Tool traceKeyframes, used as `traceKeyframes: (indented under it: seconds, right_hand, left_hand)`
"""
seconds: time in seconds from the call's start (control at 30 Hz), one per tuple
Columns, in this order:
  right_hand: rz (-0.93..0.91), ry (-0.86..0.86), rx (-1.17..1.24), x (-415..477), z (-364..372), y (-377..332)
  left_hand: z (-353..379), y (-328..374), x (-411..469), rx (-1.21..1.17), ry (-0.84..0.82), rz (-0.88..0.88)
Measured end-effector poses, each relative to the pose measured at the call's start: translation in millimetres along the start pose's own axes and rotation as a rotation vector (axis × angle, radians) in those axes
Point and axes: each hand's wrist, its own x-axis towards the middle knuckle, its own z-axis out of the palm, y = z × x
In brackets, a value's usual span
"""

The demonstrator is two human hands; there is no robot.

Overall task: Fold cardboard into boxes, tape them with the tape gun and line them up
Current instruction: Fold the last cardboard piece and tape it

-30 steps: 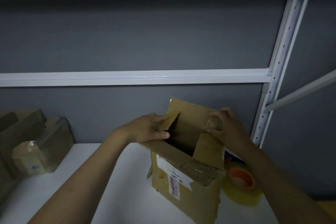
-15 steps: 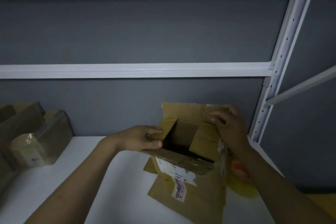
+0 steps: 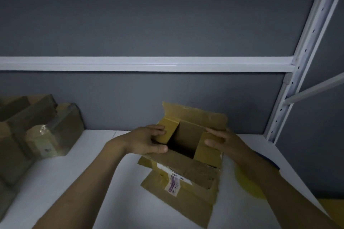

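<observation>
A worn brown cardboard box [image 3: 186,178] with a white label and purple tape stands open-topped on the white shelf [image 3: 65,182], its far flap upright. My left hand [image 3: 147,142] grips the left side flap, thumb at the near rim and fingers on top of the flap. My right hand [image 3: 223,142] rests on the right side flap with fingers nearly straight, thumb pointing into the opening. A yellow tape roll [image 3: 247,184] lies to the right of the box, mostly hidden behind my right forearm.
Several taped cardboard boxes [image 3: 42,130] stand in a row at the left against the grey back wall. A white shelf rail [image 3: 149,63] runs across above. A white perforated upright [image 3: 290,95] stands at the right.
The box has tipped more upright and squarer. My right hand came off the far flap onto the right side flap; my left hand shifted along the left flap. The tape roll is now covered.
</observation>
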Motion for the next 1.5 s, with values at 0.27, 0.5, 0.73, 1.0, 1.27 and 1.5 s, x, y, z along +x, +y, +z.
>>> traceKeyframes:
  seconds: [0.27, 0.5, 0.73, 1.0, 1.27, 1.5]
  right_hand:
    - [-0.222, 0.252, -0.324, 0.5, -4.6, 1.7]
    - [-0.181, 0.311, -0.110, -8.2, 0.2, -6.4]
    - [-0.109, 0.101, 0.087, -20.2, -7.3, -14.6]
    - [-0.054, 0.000, -0.073, -32.0, -0.9, 0.4]
    - [-0.094, 0.067, -0.138, -8.9, -7.5, -5.9]
    - [-0.047, -0.043, -0.026, -24.0, -5.6, -0.7]
  left_hand:
    - [-13.0, 11.6, -7.2, 0.025, -0.298, 0.015]
    - [-23.2, 23.2, -10.0, -0.285, 0.035, -0.046]
    - [13.5, 17.4, 29.7, 0.039, 0.525, -0.296]
    - [34.1, 6.0, 32.0, -0.119, 0.497, -0.241]
    - [53.2, 19.9, 13.9, -0.101, 0.704, -0.322]
    - [60.2, 24.8, 12.4, -0.168, 0.763, -0.338]
